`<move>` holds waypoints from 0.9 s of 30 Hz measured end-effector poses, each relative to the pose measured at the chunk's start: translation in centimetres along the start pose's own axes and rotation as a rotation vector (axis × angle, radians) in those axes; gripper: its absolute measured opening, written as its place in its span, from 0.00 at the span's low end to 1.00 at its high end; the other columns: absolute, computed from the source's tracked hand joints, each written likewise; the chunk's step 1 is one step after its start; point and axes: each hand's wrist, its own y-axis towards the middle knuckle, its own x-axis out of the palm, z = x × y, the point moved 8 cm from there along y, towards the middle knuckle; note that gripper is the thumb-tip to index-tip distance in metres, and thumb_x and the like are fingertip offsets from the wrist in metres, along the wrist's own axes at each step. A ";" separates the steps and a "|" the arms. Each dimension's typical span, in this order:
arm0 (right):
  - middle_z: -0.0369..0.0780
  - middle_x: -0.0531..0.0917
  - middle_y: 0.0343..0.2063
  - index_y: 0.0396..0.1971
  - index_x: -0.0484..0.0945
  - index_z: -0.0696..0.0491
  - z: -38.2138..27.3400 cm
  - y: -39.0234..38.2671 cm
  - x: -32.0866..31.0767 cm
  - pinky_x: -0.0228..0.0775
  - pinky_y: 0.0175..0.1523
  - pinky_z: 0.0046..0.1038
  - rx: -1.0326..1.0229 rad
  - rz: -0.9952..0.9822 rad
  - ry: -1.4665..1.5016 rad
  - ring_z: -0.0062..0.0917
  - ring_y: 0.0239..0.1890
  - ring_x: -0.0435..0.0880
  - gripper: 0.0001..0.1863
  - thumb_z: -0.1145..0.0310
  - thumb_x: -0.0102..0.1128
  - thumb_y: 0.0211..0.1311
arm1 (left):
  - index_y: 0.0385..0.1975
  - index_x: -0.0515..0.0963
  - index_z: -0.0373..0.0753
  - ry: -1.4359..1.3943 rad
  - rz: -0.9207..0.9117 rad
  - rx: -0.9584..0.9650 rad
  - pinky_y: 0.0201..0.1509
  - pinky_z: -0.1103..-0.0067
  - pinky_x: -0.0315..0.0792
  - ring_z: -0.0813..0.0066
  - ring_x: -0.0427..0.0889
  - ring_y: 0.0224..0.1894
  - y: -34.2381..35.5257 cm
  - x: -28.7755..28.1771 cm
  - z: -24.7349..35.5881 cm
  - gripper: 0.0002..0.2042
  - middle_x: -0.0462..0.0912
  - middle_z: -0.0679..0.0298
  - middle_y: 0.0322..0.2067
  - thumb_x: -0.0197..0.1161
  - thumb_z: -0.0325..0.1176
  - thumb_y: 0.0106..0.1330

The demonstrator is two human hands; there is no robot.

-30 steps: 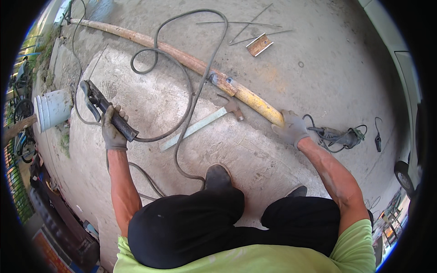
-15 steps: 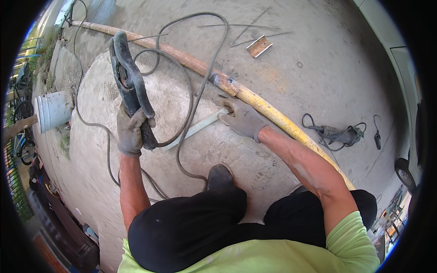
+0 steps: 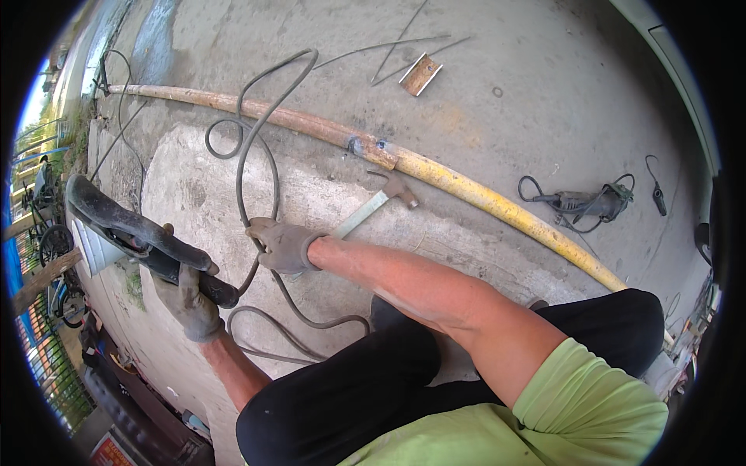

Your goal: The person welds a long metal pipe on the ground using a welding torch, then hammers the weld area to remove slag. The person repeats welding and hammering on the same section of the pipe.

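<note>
Apparently part-done: gripping one holder with the left hand and, apart from it, one cable with the right hand. Beyond both, one pipe, seemingly joined already; whether finished, impossible to tell. Right of the right hand, one hammer; farther off, three rods, one bracket; well right, one grinder.

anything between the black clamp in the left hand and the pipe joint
Yes: the looped cable crosses the gap between the black clamp and the pipe joint, with the right hand touching it. The hammer lies near the joint.
</note>
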 end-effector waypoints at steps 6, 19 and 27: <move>0.52 0.85 0.60 0.63 0.82 0.60 5.1 -12.4 -6.7 0.75 0.71 0.41 0.128 0.174 -0.228 0.46 0.60 0.88 0.27 0.57 0.62 0.73 | 0.61 0.77 0.29 0.258 -0.235 -0.285 0.37 0.79 0.79 0.80 0.83 0.33 -1.6 3.9 -5.9 0.23 0.85 0.65 0.36 0.74 0.28 0.69; 0.48 0.85 0.52 0.60 0.82 0.54 15.9 -33.6 -24.2 0.78 0.61 0.47 0.406 0.527 -0.826 0.47 0.55 0.85 0.31 0.48 0.74 0.65 | 0.64 0.73 0.24 0.271 -0.504 -0.458 0.27 0.80 0.77 0.80 0.82 0.24 -2.6 11.6 -8.5 0.29 0.84 0.64 0.30 0.73 0.32 0.68; 0.47 0.85 0.49 0.60 0.82 0.52 15.5 -33.8 -23.7 0.77 0.59 0.46 0.342 0.593 -0.860 0.46 0.52 0.85 0.32 0.47 0.76 0.63 | 0.65 0.72 0.24 0.277 -0.570 -0.488 0.27 0.80 0.78 0.80 0.82 0.24 -1.7 13.0 -8.6 0.29 0.84 0.64 0.32 0.73 0.32 0.69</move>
